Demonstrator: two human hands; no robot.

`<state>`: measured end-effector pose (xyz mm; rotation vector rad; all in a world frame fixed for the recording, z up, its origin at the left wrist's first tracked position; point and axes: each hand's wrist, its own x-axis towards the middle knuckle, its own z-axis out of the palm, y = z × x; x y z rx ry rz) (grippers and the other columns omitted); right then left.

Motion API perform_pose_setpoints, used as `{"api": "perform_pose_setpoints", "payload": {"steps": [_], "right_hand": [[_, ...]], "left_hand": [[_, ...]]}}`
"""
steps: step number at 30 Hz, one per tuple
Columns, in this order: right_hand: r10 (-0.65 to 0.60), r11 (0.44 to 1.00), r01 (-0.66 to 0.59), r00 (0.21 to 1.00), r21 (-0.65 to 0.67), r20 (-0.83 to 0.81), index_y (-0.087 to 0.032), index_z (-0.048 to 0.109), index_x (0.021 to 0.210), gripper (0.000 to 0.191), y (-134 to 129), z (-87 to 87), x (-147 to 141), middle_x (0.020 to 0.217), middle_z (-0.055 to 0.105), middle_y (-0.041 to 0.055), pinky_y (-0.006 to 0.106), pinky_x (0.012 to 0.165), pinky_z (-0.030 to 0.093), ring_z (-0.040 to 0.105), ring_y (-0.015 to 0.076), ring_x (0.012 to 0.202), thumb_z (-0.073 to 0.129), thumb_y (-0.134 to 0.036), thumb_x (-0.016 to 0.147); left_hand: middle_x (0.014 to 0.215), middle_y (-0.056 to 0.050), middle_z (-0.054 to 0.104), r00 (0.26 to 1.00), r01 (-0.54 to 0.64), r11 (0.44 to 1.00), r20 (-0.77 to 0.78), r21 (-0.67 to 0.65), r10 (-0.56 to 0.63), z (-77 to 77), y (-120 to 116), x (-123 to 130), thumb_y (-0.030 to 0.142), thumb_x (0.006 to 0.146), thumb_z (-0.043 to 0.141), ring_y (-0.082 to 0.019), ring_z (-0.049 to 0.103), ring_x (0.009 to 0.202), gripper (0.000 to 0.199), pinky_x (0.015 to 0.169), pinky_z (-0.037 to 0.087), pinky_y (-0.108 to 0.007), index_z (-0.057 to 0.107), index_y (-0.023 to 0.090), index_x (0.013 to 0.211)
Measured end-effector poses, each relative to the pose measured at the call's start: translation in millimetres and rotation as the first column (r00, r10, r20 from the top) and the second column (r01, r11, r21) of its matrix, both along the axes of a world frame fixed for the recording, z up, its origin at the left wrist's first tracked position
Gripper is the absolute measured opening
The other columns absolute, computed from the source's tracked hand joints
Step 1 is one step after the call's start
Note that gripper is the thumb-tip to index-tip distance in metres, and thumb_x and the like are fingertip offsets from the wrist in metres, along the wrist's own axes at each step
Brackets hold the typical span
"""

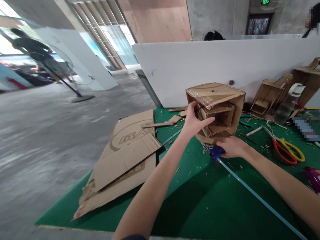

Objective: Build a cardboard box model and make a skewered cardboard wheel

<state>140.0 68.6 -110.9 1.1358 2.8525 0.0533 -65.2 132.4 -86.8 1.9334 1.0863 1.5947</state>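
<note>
Near the white partition, a cardboard box structure (216, 95) with smaller nested box parts inside faces me, tilted. My left hand (196, 120) grips its left side, thumb stretched over the edge of the inner box (220, 121). Below the front lower edge, my right hand (231, 146) is closed at a dark blue object (217, 151), which looks like a glue gun, though the fingers hide part of it. A long light-blue stick (260, 198) extends from that object toward the lower right. Small coloured bits cling at its left end.
Flat cardboard sheets (127, 160) lie at the left of the green table (190, 213). At the right are scissors (285, 146), a clear bottle (287, 103), a phone-like object (306, 128) and other cardboard pieces (267, 96). The white partition (180, 66) stands behind. A person stands far left.
</note>
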Motion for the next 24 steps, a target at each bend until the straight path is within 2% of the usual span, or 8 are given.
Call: {"api": "perform_pose_setpoints", "payload": {"steps": [8, 14, 20, 24], "right_hand": [[-0.012, 1.0, 0.012, 1.0, -0.023, 0.005, -0.022, 0.065, 0.11, 0.034, 0.2, 1.3, -1.4, 0.1, 0.074, 0.0104, 0.031, 0.072, 0.05, 0.071, 0.0268, 0.09, 0.06, -0.045, 0.086], [0.001, 1.0, -0.002, 1.0, 0.01, 0.015, -0.018, 0.065, 0.108, 0.034, -1.1, 1.1, -0.3, 0.098, 0.073, 0.011, 0.035, 0.072, 0.052, 0.071, 0.03, 0.089, 0.06, -0.044, 0.086], [-0.003, 0.999, 0.002, 1.0, 0.038, 0.01, -0.018, 0.064, 0.111, 0.036, -0.6, -1.5, 3.3, 0.111, 0.071, 0.0142, 0.035, 0.08, 0.052, 0.068, 0.03, 0.101, 0.062, -0.043, 0.086], [0.008, 1.0, -0.008, 1.0, 0.023, 0.025, -0.016, 0.064, 0.111, 0.037, -0.7, -1.2, 1.7, 0.112, 0.071, 0.0144, 0.036, 0.079, 0.053, 0.068, 0.0306, 0.101, 0.06, -0.044, 0.087]], "left_hand": [[0.136, -0.012, 0.047, 1.0, 0.005, 1.0, 0.003, 0.009, -0.005, -0.6, 0.7, -0.1, 0.053, 0.059, 0.085, -0.034, 0.044, 0.132, 0.088, 0.111, 0.036, -0.052, 0.043, 0.024, 0.131], [0.134, -0.011, 0.049, 1.0, -0.012, 1.0, -0.003, 0.029, 0.012, 0.1, 1.8, -0.5, 0.054, 0.059, 0.084, -0.033, 0.047, 0.13, 0.088, 0.111, 0.036, -0.052, 0.043, 0.025, 0.131], [0.134, -0.012, 0.049, 1.0, 0.002, 0.999, -0.003, 0.036, -0.002, 0.3, 2.5, -0.8, 0.053, 0.059, 0.084, -0.034, 0.045, 0.131, 0.088, 0.111, 0.035, -0.052, 0.044, 0.024, 0.132], [0.133, -0.012, 0.05, 1.0, -0.01, 0.999, -0.007, 0.042, 0.011, -0.5, 3.2, -1.2, 0.055, 0.058, 0.084, -0.033, 0.047, 0.129, 0.088, 0.11, 0.036, -0.052, 0.044, 0.024, 0.131]]}}
